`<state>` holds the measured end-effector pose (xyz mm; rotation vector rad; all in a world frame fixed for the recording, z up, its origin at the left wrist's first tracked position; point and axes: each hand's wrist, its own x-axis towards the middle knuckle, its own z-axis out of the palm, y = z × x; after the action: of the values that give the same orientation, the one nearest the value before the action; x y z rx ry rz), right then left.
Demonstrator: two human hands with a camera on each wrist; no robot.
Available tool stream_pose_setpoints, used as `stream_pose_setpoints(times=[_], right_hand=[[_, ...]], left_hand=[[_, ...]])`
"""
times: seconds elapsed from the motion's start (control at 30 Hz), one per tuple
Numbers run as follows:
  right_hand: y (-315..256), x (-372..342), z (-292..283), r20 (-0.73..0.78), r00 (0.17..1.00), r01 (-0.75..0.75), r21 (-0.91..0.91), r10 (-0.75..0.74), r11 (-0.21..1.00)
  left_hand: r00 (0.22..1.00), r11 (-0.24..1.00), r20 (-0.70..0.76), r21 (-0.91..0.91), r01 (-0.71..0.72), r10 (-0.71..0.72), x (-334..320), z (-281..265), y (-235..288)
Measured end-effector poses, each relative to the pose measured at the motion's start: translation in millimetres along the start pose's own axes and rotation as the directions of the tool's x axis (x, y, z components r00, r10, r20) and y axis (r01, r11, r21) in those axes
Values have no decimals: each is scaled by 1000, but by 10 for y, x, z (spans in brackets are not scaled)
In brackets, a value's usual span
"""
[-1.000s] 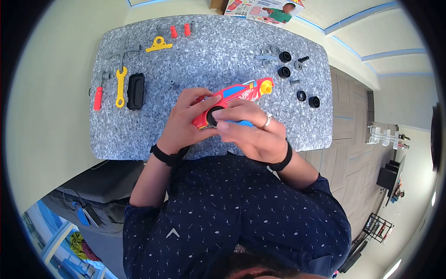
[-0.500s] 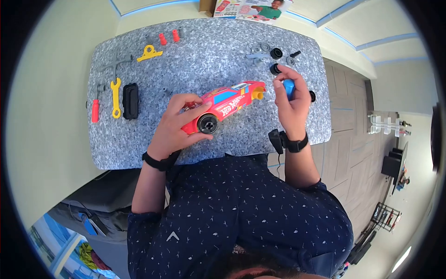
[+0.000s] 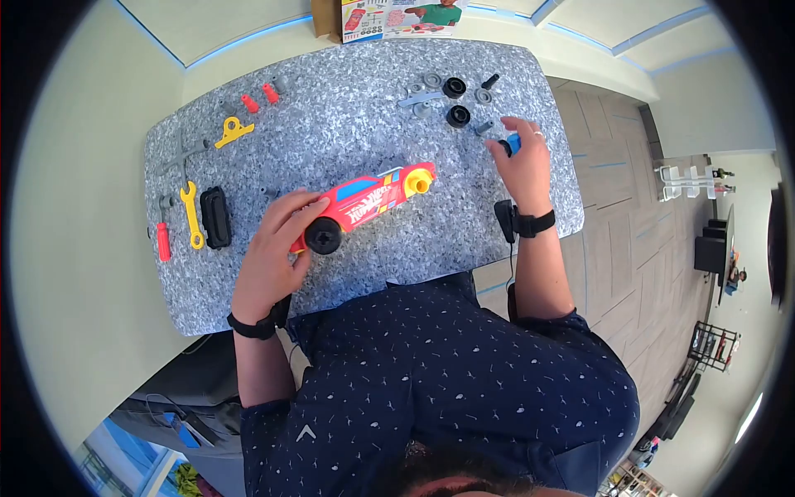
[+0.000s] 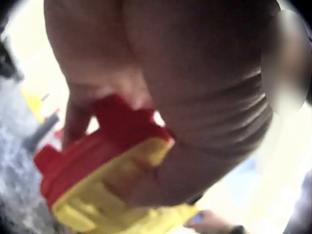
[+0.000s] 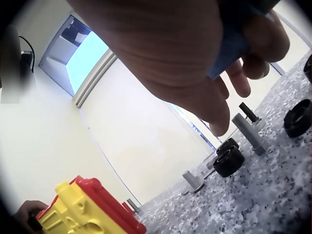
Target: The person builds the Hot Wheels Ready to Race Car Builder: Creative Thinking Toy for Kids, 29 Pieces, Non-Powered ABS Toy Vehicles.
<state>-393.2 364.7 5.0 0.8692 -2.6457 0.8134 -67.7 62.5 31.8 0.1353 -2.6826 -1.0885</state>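
My left hand [image 3: 269,253] grips the rear of a red toy car [image 3: 364,201] over the table, fingers on top and thumb along the near side. A black wheel [image 3: 323,237] sits on the car's rear. At its other end a bare yellow hub [image 3: 419,183] sticks out. The car's yellow underside [image 4: 92,204] shows in the left wrist view. At the table's right side, my right hand [image 3: 527,170] holds a blue plastic piece [image 5: 231,46], mostly hidden in the palm. Its fingertips are close to a loose black wheel [image 3: 503,148] and a grey bolt [image 3: 484,127].
More black wheels [image 3: 458,116], grey washers [image 3: 432,79] and a black bolt [image 3: 491,81] lie at the back right. On the left are a yellow wrench [image 3: 191,215], a black tray-like part [image 3: 215,217] and a red-handled screwdriver [image 3: 163,242]. A picture box [image 3: 397,18] stands behind.
My right hand has left the car's rear wheel and moved right with the blue piece, to the loose wheels. My left hand has kept hold of the car and shifted it left.
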Motion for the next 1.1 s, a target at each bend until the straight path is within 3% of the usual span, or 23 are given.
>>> stream_pose_setpoints(times=[0.03,0.13,0.23,0.33,0.47,0.7,0.8,0.9,1.0,1.07,1.1], right_hand=[[-90,36,-36,-3,1000,-24,-4,24,1000],[-180,108,72,22,994,103,31,-103,994],[-364,133,337,138,969,207,-1,-204,978],[-417,221,497,307,951,100,-167,-44,981],[-310,233,552,367,924,146,-72,-110,987],[-283,28,332,394,906,160,27,-157,987],[-241,-20,259,434,894,101,43,-110,994],[-448,-47,-45,329,888,158,440,-322,884],[-684,-254,-170,285,924,-110,834,-253,540],[-743,-346,-79,252,918,-89,883,-306,460],[-754,-407,-33,298,906,-151,891,-302,427]], left_hand=[[1000,1000,-1,29,10,-10,-8,-33,13],[999,995,-1,96,38,-38,-43,-107,27],[999,989,17,141,47,-50,-54,-126,52],[996,975,45,212,70,-81,-41,-157,170],[993,952,63,298,73,-96,-15,-175,319],[990,910,138,412,-53,-5,278,55,484],[992,913,117,396,-99,57,467,287,592],[994,958,25,266,-108,105,662,501,684],[997,996,-38,59,-70,72,724,682,627],[996,999,-70,3,-52,52,736,741,600],[992,997,-96,-9,-77,76,745,753,593]])
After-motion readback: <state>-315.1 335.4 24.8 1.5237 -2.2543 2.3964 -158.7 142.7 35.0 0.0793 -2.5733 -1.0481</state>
